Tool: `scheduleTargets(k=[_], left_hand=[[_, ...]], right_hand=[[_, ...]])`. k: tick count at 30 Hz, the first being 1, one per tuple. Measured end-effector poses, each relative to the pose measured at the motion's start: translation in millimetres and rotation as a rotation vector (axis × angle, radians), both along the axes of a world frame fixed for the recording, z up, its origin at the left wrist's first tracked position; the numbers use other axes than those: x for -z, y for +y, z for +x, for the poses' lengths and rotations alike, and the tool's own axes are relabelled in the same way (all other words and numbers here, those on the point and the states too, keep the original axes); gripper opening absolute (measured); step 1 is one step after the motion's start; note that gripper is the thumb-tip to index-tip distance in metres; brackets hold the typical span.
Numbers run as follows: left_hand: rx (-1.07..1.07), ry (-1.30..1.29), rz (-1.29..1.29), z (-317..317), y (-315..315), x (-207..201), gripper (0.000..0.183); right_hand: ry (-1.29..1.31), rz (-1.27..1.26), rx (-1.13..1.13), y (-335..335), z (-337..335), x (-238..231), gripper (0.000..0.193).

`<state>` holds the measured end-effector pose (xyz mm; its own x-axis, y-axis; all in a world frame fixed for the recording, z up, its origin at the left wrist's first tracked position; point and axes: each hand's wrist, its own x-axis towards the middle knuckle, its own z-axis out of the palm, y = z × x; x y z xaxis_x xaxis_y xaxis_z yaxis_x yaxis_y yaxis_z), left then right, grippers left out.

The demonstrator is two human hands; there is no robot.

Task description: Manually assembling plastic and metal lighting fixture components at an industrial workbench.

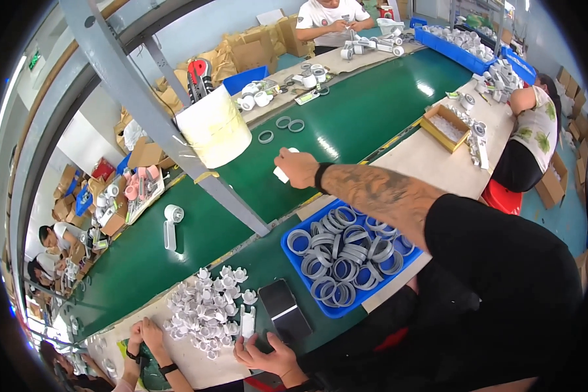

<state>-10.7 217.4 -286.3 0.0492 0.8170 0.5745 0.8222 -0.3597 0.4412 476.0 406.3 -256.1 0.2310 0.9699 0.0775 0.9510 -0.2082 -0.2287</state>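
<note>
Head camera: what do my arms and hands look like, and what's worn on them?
The right hand is bare, with a black wristband behind it. Dark tattoos cover the right forearm, and a black short sleeve begins above the elbow. The left hand is bare, with no ring or band visible.

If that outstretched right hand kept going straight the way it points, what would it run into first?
The right hand holds a white part over the green conveyor belt and points up-left in the picture. Past open belt, the slanted grey frame post and the big white roll come first, though depth is hard to judge.
</note>
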Motion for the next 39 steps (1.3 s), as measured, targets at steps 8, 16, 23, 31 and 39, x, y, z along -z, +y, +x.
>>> scheduleTargets(k=[8, 16, 23, 31, 39], left_hand=[[0.002, 0.093, 0.124, 8, -37, -11, 0.059], [0.54, -0.818, -0.597, 111, -133, -130, 0.076], [0.937, -1.05, -1.048, 158, -158, -182, 0.09], [0.82, -0.97, -0.886, 129, -151, -193, 0.082], [0.806, -0.489, -0.657, 121, -128, -214, 0.064]], right_hand=[[0.527, 0.535, -0.293, -194, 27, -148, 0.061], [0.826, 0.477, -0.608, -375, -48, -235, 0.067], [1.169, -0.071, -0.318, -399, -98, -230, 0.055], [1.319, 0.094, -0.466, -394, -125, -203, 0.049], [1.078, 0.258, -0.456, -393, -138, -193, 0.053]])
